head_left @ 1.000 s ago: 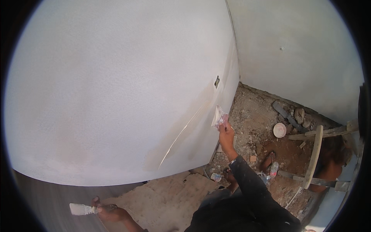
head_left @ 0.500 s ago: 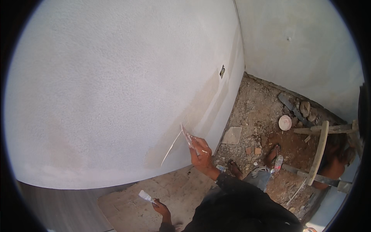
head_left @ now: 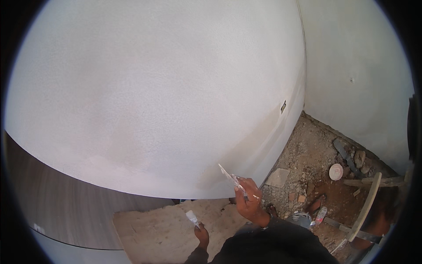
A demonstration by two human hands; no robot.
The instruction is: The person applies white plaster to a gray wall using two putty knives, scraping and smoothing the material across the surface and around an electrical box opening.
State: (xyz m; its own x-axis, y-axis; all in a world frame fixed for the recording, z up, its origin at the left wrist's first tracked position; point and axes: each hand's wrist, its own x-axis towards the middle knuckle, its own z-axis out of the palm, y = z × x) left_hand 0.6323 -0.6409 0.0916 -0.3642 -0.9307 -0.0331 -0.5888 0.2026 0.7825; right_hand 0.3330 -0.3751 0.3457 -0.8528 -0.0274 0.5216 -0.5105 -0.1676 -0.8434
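Note:
My right hand (head_left: 251, 203), smeared with white putty, is closed round a thin putty-coated spreader (head_left: 228, 177). The spreader is seen nearly edge-on in front of the low part of the white wall (head_left: 145, 97); whether it touches the wall I cannot tell. Behind it runs a beige patch (head_left: 239, 156) on the wall. Lower down, my left hand (head_left: 201, 236) grips the handle of a small putty knife (head_left: 192, 218), its blade covered in white putty. The left hand is apart from the wall, over a dusty tan board (head_left: 154, 231).
A wall opening (head_left: 283, 107) lies near the corner. On the rubble floor (head_left: 303, 149) are a pinkish-white bowl (head_left: 336, 172), a flat tile piece (head_left: 278, 177) and stones (head_left: 359, 159). A wooden frame (head_left: 365, 207) stands at right, grey wood-look panel (head_left: 74, 198) at lower left.
The view has shifted, with the wall and floor moving down and right in it. The thin white line on the wall beside the spreader no longer shows. Both hands keep their tools.

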